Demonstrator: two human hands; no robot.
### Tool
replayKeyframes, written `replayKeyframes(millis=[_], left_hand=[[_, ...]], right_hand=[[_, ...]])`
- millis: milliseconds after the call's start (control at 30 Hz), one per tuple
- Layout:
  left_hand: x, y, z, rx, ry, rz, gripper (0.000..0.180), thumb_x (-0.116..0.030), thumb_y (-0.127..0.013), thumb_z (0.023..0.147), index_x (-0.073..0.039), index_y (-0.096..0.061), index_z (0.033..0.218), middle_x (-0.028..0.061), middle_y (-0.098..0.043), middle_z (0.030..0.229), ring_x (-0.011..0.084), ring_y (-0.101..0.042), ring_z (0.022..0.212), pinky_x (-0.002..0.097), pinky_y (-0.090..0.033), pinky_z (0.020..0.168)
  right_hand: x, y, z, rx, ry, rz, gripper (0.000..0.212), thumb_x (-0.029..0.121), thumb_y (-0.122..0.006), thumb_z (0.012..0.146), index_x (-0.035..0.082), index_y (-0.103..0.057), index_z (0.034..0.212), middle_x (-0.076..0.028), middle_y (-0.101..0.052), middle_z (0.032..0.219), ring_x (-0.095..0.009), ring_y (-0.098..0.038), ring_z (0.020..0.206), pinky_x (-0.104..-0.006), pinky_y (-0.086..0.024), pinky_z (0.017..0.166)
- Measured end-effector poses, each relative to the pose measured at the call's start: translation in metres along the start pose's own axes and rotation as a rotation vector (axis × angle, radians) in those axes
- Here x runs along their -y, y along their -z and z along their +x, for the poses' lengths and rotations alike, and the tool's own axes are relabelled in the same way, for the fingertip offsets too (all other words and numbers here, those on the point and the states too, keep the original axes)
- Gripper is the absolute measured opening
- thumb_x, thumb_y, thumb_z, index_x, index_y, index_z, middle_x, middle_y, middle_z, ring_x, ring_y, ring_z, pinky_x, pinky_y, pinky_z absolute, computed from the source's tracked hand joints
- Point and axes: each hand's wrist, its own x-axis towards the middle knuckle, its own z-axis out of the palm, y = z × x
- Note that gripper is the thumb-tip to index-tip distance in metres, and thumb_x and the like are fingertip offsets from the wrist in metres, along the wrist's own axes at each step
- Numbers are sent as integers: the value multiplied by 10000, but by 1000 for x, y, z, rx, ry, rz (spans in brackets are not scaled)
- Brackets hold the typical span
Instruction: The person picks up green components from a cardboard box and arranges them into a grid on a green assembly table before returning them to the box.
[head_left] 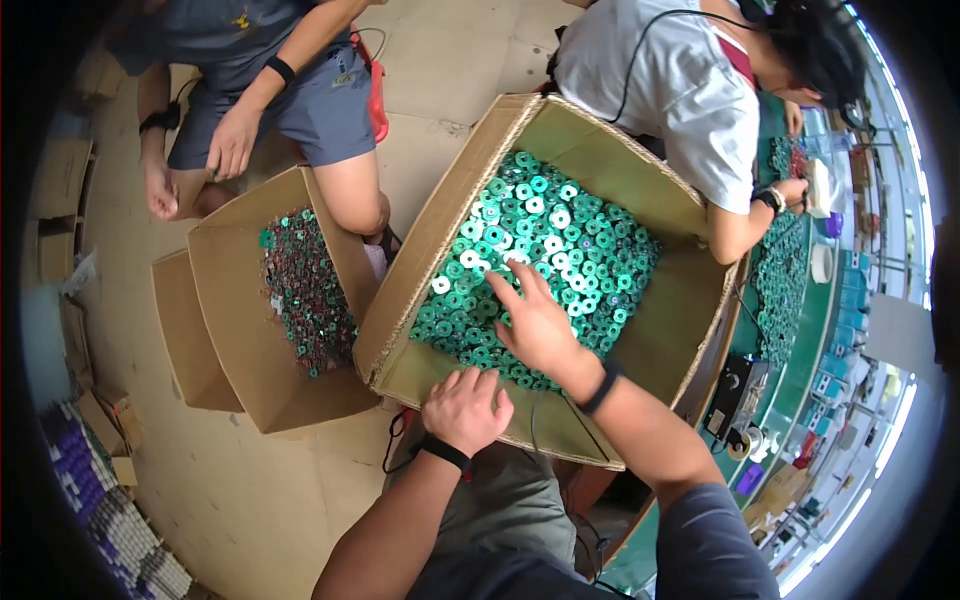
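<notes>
A large open cardboard box [455, 215] stands right before me, holding a thick layer of small round green discs [545, 235] with holes in their middles. Over the near part of that layer reaches my right hand [540, 325], its fingers apart and pointing down at the discs; nothing shows held in it. My left hand [463, 410] lies on the box's near edge, its fingers bent over the rim and the thumb to the right. Both my wrists carry dark bands.
Left of the big box, another cardboard box [230, 250] holds green discs with reddish wires [305, 290]; a person [330, 100] sits behind it. At upper right a co-worker [660, 90] leans over a green workbench [820, 300] with piled discs and a black device [735, 395].
</notes>
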Motion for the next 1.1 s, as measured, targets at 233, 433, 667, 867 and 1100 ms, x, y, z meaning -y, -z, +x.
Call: replayKeyframes(millis=[233,433,667,867,1100], left_hand=[[-3,-18,-2,105,52,2,311,-309,-674,827,-161,-728,1095,70,-713,1076,352,-678,976,531,-547,804],[12,-15,-11,60,60,28,239,-93,-609,863,-70,-728,1069,150,-710,1008,385,-680,922,472,-546,817],[23,-20,-10,45,36,99,211,-81,-562,917,4,-706,1046,191,-692,979,391,-668,889,465,-529,808],[24,-20,-6,54,78,103,228,-83,-532,947,43,-677,1072,213,-684,1009,384,-661,928,450,-522,844],[22,-23,-7,74,159,189,243,-74,-522,983,66,-658,1127,217,-678,1051,363,-658,951,432,-523,858]], right_hand=[[27,173,-221,-21,-199,434,595,118,-756,862,40,-573,1423,-215,-564,1396,-402,-575,1302,-456,-508,1088],[16,269,-413,4,-552,971,505,144,-793,932,50,-613,1394,-95,-655,1314,-225,-655,1196,-345,-574,984],[-131,310,-539,-401,-920,221,423,186,-758,890,28,-659,1270,-169,-664,1224,-319,-681,1114,-405,-585,922],[-342,264,-541,-547,-831,-185,586,176,-751,845,51,-573,1388,-187,-550,1420,-408,-524,1329,-473,-452,1132],[-466,249,-485,-473,-934,-250,691,70,-630,847,77,-481,1522,-165,-399,1622,-424,-362,1500,-485,-355,1237]])
